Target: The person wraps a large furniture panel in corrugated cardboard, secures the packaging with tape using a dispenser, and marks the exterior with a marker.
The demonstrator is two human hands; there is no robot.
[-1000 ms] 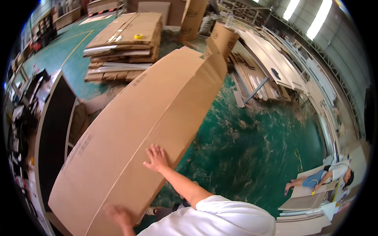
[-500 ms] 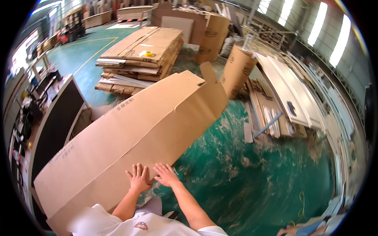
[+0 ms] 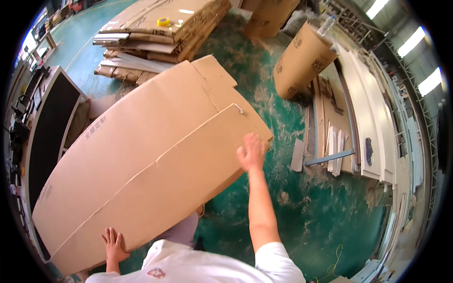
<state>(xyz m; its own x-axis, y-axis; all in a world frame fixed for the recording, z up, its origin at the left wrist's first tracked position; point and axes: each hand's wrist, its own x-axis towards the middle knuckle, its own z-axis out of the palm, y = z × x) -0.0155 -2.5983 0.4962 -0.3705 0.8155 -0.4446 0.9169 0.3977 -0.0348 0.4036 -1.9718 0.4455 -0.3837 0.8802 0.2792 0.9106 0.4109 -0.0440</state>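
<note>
A long brown cardboard carton lies slantwise in front of me, its top flaps folded down and meeting along a lengthwise seam. My left hand rests with spread fingers on the near edge of the carton, toward its left end. At the right end my right hand is closed, its fingers curled against the cardboard close to the near edge. Whether anything is inside those fingers is hidden. A small torn spot shows at the far end of the seam.
A stack of flat cardboard packages stands beyond the carton, with a yellow tape roll on top. Upright rolled cardboard stands to the right, near a rack of white panels. A black-fronted desk is at left.
The raised end flaps of the carton are now folded flat. My right hand has moved up and right to that end and curled; my left hand has slid left along the near edge.
</note>
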